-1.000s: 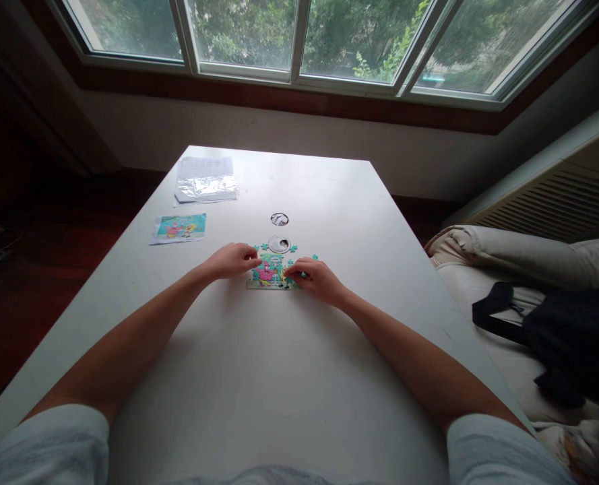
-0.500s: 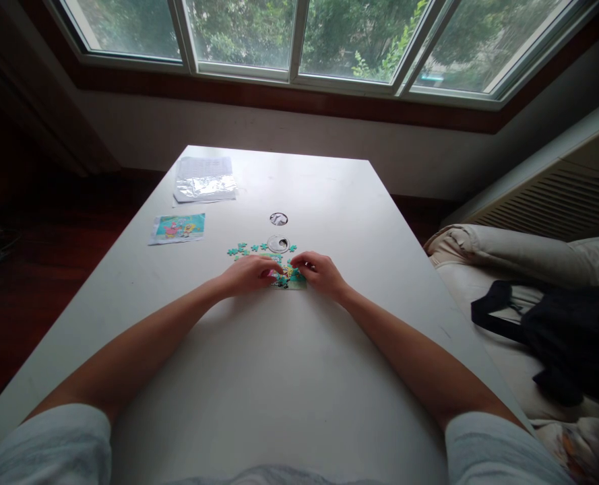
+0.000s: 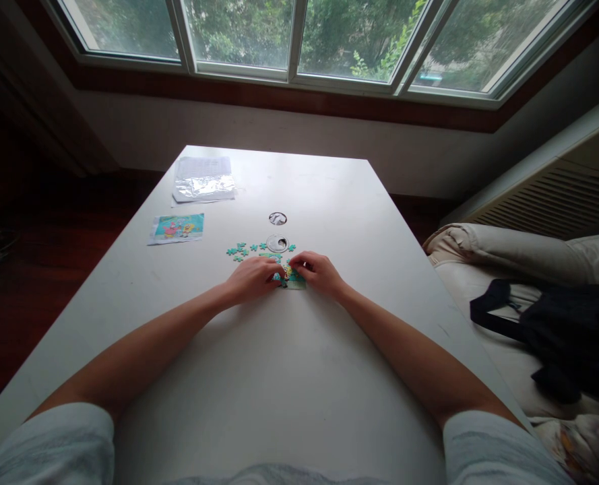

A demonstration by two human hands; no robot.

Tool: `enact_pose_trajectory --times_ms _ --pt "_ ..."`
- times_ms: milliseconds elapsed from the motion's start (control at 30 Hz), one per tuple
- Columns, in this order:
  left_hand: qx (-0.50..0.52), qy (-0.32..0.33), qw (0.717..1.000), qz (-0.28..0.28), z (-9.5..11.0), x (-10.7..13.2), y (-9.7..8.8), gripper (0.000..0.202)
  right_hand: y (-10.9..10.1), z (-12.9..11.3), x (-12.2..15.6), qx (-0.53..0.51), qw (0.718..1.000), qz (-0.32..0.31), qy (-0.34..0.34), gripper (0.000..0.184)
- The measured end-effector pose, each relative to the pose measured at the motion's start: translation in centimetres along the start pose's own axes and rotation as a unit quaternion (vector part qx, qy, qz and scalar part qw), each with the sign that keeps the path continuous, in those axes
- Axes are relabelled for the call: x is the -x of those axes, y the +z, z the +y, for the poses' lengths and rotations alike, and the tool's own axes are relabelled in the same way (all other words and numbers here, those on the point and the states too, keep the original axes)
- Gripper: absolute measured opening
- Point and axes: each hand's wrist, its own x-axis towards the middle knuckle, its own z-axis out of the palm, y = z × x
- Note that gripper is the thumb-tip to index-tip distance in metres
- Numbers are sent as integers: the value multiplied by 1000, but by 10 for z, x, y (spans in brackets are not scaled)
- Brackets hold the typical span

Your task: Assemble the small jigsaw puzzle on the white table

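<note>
Flat multicoloured cartoon jigsaw (image 3: pixel 294 282) on smooth white table (image 3: pixel 299 377), partly hidden by left hand (image 3: pixel 253 277). Left, right hand (image 3: pixel 318 271) curled narrow; can't tell from here if gripping. Risk: uneven push splits jigsaw; left knuckles scatter small teal pieces (image 3: pixel 238 250).

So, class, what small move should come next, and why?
I'd probably lift the bare left hand aside: it covers much of the colourful cartoon jigsaw puzzle, and small teal jigsaw pieces lie loose beyond it, so gaps there can't be judged.
</note>
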Motion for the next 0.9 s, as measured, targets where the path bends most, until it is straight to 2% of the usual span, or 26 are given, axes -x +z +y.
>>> enact_pose_trajectory --times_ms 267,433,533,600,667,767,900 --pt "-22 16 1000 5 -2 -1 -3 29 0 0 0 9 1000 -6 -17 18" --pt "-51 -36 998 32 -14 -1 -8 31 -1 -2 0 18 1000 -9 -21 19" --pt "-71 -76 993 51 -27 -1 -19 32 -2 -3 0 21 1000 -14 -19 19" --pt "-74 -81 992 68 -36 0 -30 30 -2 -4 0 23 999 -15 -19 18" --pt "-77 -69 993 56 -45 2 -41 28 -1 -4 0 27 999 -17 -22 18" --pt "-92 -30 995 6 -55 5 -53 27 1 -4 1 49 998 -19 -38 17" --pt "-119 -11 993 -26 -58 7 -56 27 4 -3 2 125 988 -21 -92 18"
